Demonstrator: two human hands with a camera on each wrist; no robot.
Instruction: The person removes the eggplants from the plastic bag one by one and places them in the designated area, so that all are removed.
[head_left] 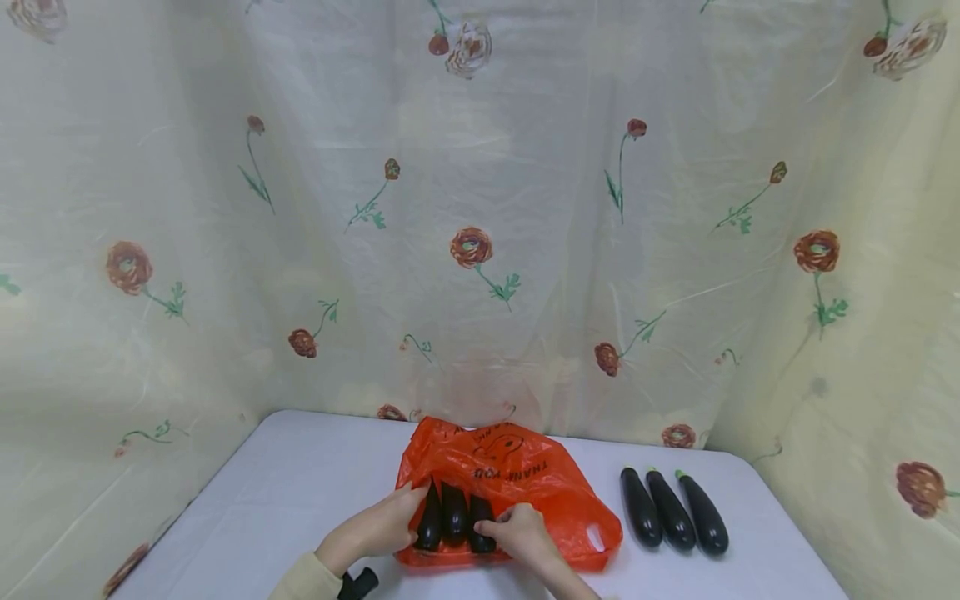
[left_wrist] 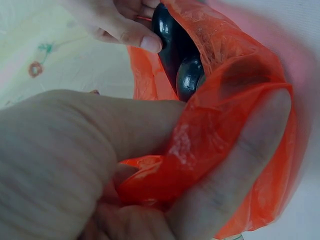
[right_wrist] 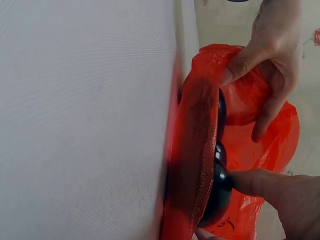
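Note:
An orange-red plastic bag [head_left: 547,492] with dark print lies on the table, its mouth toward me. Three dark eggplants show side by side in the mouth: a left one [head_left: 430,521], a middle one [head_left: 453,515] and a right one [head_left: 481,533]. At the left of the opening my left hand [head_left: 386,523] grips the bag's film between thumb and fingers. My right hand [head_left: 527,537] holds the right eggplant by its near end; in the right wrist view its thumb [right_wrist: 255,184] presses on the glossy skin. Its other fingers are mostly hidden there.
To the bag's right, three more eggplants [head_left: 672,512] with green stem ends lie side by side on the white tabletop [head_left: 315,467]. A flower-printed curtain [head_left: 525,275] hangs behind the table and along both sides. One bag handle hole shows at its lower right.

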